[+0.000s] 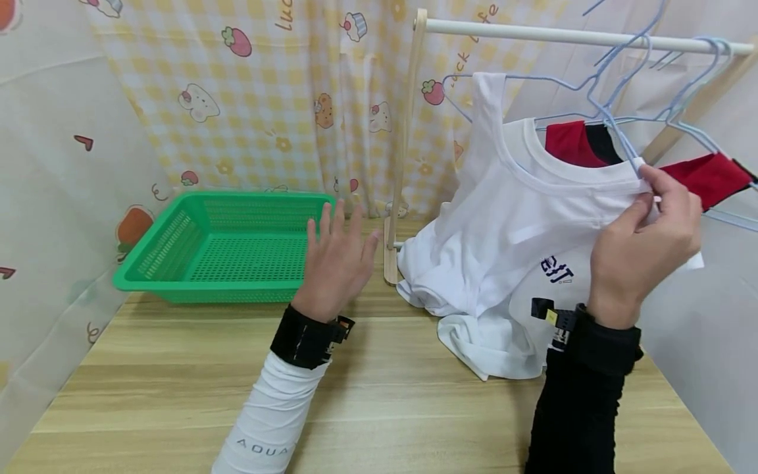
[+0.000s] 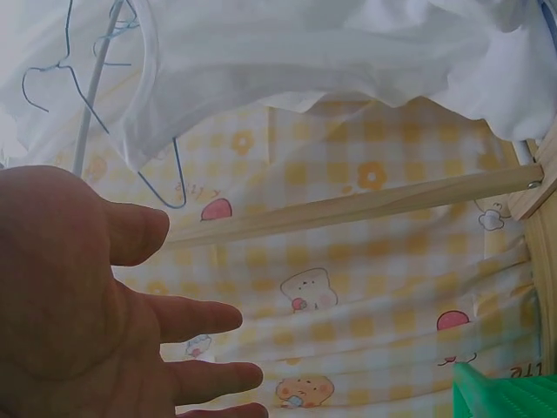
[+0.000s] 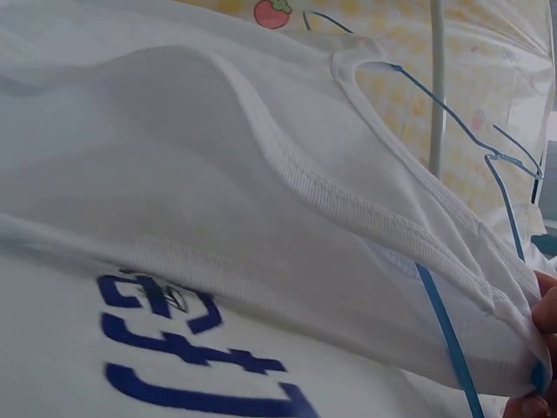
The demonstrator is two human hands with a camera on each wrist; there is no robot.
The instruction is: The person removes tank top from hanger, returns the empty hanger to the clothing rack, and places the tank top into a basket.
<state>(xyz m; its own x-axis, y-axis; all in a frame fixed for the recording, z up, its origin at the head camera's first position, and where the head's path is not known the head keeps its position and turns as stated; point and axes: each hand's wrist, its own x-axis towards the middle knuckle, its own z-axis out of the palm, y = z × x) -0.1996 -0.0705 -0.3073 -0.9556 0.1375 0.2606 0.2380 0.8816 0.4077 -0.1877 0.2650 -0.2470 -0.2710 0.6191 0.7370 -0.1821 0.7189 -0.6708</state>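
A white sleeveless top point(image 1: 503, 217) hangs from a light-blue wire hanger point(image 1: 547, 79), one strap over the hanger's left arm. My right hand point(image 1: 648, 243) pinches its other shoulder between thumb and fingers, right by the hanger wire. In the right wrist view the neckline's ribbed edge point(image 3: 331, 198) runs toward those fingertips, and dark blue lettering point(image 3: 183, 348) shows on white cloth below. The top's lower part lies bunched on the table. My left hand point(image 1: 337, 263) holds nothing, its fingers spread beside the green basket; the left wrist view shows its palm point(image 2: 52, 296).
A green plastic basket point(image 1: 219, 287) stands at the back left of the wooden table point(image 1: 385, 395). At the right is a clothes rack with a white rail point(image 1: 533, 30) and wooden post point(image 1: 405, 131). Behind the white top hangs a red and black garment point(image 1: 568, 141). A patterned curtain point(image 1: 266, 118) backs the table.
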